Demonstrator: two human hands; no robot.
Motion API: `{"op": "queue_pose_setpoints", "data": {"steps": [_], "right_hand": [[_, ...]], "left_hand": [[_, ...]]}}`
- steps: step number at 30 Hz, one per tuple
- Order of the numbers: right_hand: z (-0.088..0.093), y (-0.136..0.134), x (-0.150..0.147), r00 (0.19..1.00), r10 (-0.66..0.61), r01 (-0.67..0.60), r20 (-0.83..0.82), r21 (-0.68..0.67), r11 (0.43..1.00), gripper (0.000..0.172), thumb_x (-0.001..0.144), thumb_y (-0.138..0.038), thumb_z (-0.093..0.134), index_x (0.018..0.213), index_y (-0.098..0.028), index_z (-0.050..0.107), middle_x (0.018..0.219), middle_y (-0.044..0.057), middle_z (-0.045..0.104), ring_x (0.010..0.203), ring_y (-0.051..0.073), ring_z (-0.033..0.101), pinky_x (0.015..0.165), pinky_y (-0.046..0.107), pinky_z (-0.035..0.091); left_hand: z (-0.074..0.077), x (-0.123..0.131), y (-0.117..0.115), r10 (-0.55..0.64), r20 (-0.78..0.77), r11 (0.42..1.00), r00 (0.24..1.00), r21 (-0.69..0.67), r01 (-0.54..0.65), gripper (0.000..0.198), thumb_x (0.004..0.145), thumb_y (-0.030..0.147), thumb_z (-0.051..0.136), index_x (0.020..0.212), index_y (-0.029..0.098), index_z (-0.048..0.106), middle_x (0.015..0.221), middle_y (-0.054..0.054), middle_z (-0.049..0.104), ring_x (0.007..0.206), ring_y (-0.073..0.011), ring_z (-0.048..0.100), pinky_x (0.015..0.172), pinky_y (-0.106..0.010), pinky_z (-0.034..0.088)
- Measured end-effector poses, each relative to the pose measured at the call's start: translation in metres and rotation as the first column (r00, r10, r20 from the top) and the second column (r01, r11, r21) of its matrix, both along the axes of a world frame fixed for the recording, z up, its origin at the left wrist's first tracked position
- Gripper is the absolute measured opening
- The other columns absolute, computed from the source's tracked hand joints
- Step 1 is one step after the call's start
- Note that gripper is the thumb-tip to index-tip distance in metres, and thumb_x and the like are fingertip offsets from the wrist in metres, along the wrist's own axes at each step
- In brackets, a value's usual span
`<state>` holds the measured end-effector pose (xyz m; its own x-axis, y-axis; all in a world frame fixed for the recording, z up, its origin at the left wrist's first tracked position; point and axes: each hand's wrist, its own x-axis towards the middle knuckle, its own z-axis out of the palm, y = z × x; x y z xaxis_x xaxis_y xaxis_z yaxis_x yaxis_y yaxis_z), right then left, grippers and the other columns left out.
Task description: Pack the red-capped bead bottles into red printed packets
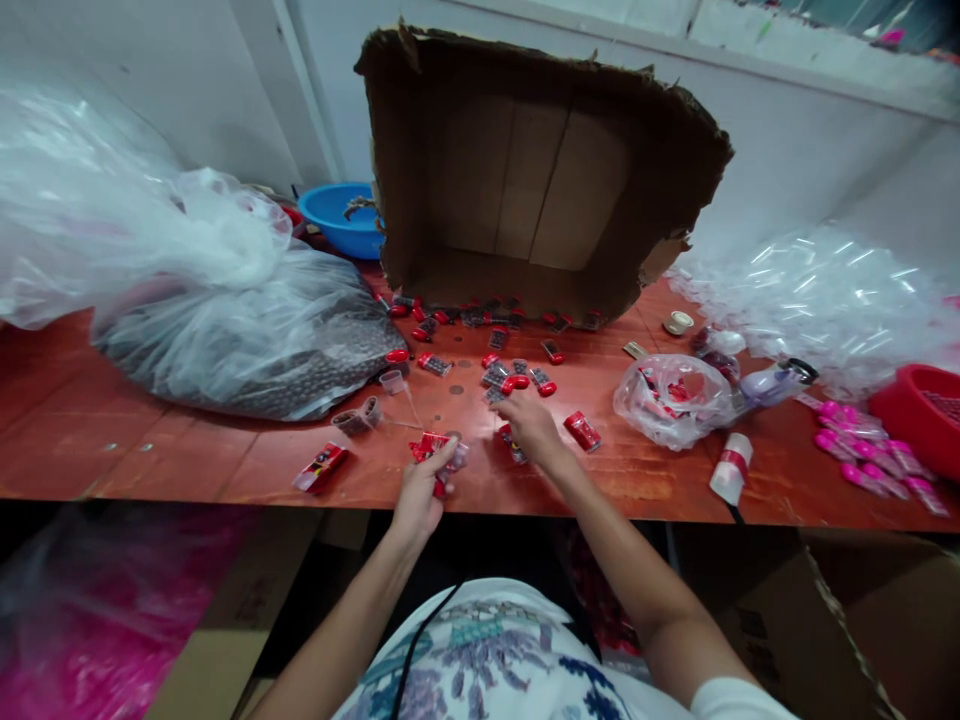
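Note:
My left hand [420, 500] is closed around a small clear plastic container and red printed pieces [430, 447] near the front of the table. My right hand [531, 430] is bent over the table, fingers drawn together at a cluster of small red-capped containers [496, 377] with dark beads inside. What its fingertips grip is hidden. Beneath that hand lies another red container [513, 444]. To its right is a red printed packet [583, 431]; a similar red packet [321, 467] lies left of my left hand. A small clear cup [392, 381] stands beyond the left hand.
A torn cardboard box [555, 170] lies open towards me, red-capped containers at its mouth. On the left is a bag of dark beads [300, 340], with a blue basin [345, 215] behind. Rightward are a plastic bag [671, 400], white roll [731, 468], pink-capped tubes [862, 445] and red basin [919, 410].

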<state>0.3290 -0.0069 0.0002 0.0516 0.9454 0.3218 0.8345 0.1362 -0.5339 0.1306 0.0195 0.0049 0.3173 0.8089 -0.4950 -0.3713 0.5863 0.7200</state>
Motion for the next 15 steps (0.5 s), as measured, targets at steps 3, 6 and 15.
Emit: {"op": "queue_pose_setpoints", "data": {"steps": [3,6,15], "right_hand": [[-0.009,0.018,0.026,0.991,0.027,-0.027,0.127,-0.006,1.0,0.03,0.082,-0.013,0.059,0.107,-0.027,0.068,0.117,0.007,0.061,0.104,0.023,0.053,0.092,0.037,0.04],[-0.015,0.028,0.039,0.972,0.168,-0.165,0.167,-0.03,0.986,0.031,0.083,-0.011,0.058,0.105,-0.03,0.068,0.127,0.005,0.057,0.109,0.023,0.051,0.096,0.04,0.037],[0.001,-0.001,0.008,0.986,0.049,-0.043,-0.157,0.038,0.998,0.032,0.087,-0.021,0.051,0.118,-0.022,0.059,0.117,0.008,0.062,0.106,0.023,0.056,0.093,0.04,0.042]], "left_hand": [[0.0,0.0,0.003,0.034,0.051,0.996,0.998,-0.09,-0.03,0.022,0.063,0.024,0.079,0.075,0.011,0.066,0.063,-0.003,0.065,0.049,-0.0089,0.06,0.029,-0.011,0.03],[0.006,-0.001,0.006,0.042,0.105,0.976,0.994,-0.218,-0.018,0.012,0.07,0.017,0.073,0.076,0.011,0.065,0.067,-0.004,0.067,0.054,-0.0116,0.064,0.041,-0.016,0.049],[0.017,-0.005,0.011,0.054,0.175,0.923,0.983,-0.384,0.017,0.004,0.079,0.012,0.06,0.079,0.01,0.064,0.068,-0.007,0.068,0.059,-0.016,0.067,0.047,-0.023,0.056]]}}
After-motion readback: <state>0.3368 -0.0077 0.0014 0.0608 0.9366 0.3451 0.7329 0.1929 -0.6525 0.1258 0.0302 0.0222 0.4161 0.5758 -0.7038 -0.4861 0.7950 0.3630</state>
